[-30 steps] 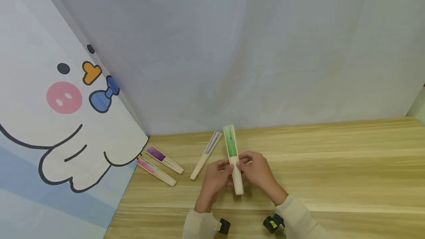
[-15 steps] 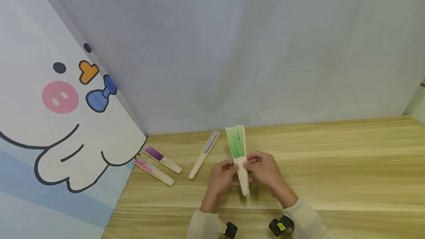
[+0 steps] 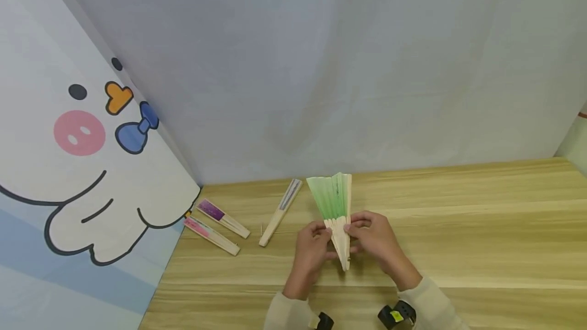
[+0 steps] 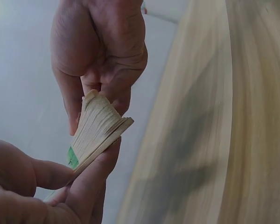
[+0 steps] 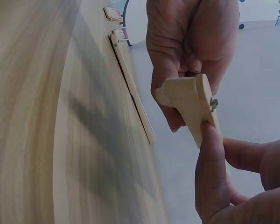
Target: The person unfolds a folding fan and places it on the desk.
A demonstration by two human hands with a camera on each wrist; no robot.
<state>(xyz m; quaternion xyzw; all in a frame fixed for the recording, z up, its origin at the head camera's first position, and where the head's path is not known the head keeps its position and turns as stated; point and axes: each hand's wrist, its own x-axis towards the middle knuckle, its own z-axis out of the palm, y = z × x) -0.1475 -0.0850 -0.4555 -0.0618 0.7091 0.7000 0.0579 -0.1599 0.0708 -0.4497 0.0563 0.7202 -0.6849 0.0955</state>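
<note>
A green folding fan [image 3: 331, 197] with pale wooden ribs is partly spread, its leaf upward and its pivot end toward the person. My left hand [image 3: 313, 248] pinches the ribs on the left side, thumb on top. On the opposite side my right hand [image 3: 375, 238] pinches the outer rib between thumb and fingers. In the left wrist view the rib ends [image 4: 99, 122] are stacked close together. A small metal pivot pin [image 5: 213, 103] shows at the fan's end in the right wrist view.
Left of the hands lie three folded fans on the wooden table [image 3: 458, 238]: one grey [image 3: 281, 213], one purple [image 3: 223, 218], one pink [image 3: 212, 236]. A small thin upright piece [image 3: 262, 229] is beside the grey fan. Behind hangs a grey cloth; a cartoon panel [image 3: 91, 192] stands at left.
The green fan has gone from folded to partly spread, its leaf widening to the left. Both hands have shifted slightly right in the head view, still pinching its sides.
</note>
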